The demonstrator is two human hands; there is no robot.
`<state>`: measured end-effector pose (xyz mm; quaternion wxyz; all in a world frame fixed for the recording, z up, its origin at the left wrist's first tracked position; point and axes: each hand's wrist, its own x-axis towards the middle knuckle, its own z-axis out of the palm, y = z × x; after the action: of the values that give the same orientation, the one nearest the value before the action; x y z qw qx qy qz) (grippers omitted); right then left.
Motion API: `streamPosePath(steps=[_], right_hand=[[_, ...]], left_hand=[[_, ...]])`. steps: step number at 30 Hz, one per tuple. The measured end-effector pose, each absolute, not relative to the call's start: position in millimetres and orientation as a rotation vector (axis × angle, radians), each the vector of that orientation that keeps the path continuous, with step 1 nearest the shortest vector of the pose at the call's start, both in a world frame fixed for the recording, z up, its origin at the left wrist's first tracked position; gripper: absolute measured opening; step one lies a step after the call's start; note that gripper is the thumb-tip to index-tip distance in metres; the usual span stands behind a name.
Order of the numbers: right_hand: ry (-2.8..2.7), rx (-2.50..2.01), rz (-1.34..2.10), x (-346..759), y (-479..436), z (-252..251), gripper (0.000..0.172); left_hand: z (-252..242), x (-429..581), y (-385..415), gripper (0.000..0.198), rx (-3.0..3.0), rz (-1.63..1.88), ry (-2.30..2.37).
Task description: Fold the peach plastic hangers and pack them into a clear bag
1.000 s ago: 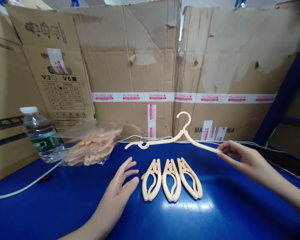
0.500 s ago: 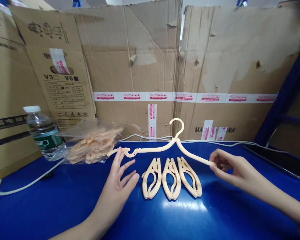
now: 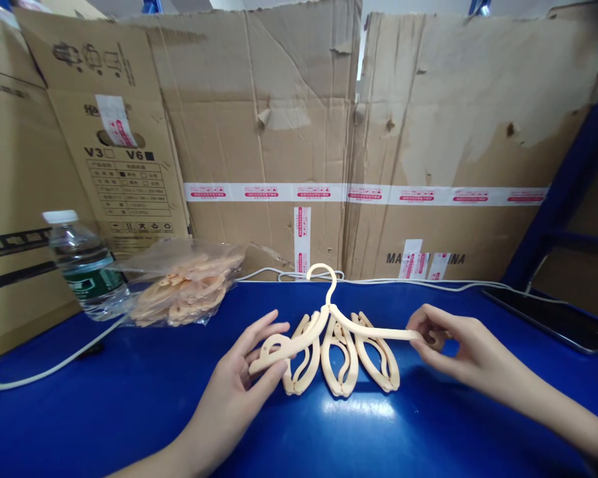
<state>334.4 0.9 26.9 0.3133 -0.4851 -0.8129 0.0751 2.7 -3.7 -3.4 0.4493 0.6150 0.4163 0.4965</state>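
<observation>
An unfolded cream plastic folding hanger (image 3: 373, 330) hangs between my hands, its hook upward. My right hand (image 3: 443, 338) pinches the tip of its right arm. Around the end of the left arm, my left hand (image 3: 244, 372) has its thumb in front and its fingers behind, the fingertips partly spread. Below and behind the hanger, three folded hangers of the same kind lie side by side on the blue table: a left one (image 3: 309, 372), a middle one (image 3: 347, 378) and a right one (image 3: 391, 368). The held hanger covers parts of them.
A clear plastic bag (image 3: 189, 292) of folded hangers lies at the back left, beside a water bottle (image 3: 87, 272). A white cable (image 3: 50, 368) runs along the table (image 3: 144, 411). Cardboard sheets (image 3: 259, 146) stand behind. A dark phone-like device (image 3: 553, 318) lies at right.
The held hanger has moved down and left, and its left arm has swung down toward me. My left hand has closed around that arm's end; my right hand still pinches the other tip.
</observation>
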Motion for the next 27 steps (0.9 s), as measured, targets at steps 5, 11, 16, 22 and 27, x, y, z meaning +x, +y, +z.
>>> streamPosePath(steps=[5, 11, 16, 22, 27], right_hand=[[-2.307, -1.122, 0.039, 333, 1, 31, 0.017], [-2.317, -1.069, -0.507, 337, 3, 24, 0.029], [-2.292, -1.108, -0.395, 335, -3, 18, 0.036], [-2.221, -1.037, -0.142, 322, -8, 20, 0.028], [-2.279, -0.981, -0.05, 316, -7, 24, 0.026]], left_hand=[[3, 2, 0, 0.038, 1.533, 1.15, 1.086], [5, 3, 1, 0.04, 1.504, 1.166, 1.086], [5, 2, 2, 0.04, 1.488, 1.165, 1.121], [3, 2, 1, 0.031, 1.461, 1.173, 1.073], [2, 2, 1, 0.031, 1.277, 1.217, 1.037]])
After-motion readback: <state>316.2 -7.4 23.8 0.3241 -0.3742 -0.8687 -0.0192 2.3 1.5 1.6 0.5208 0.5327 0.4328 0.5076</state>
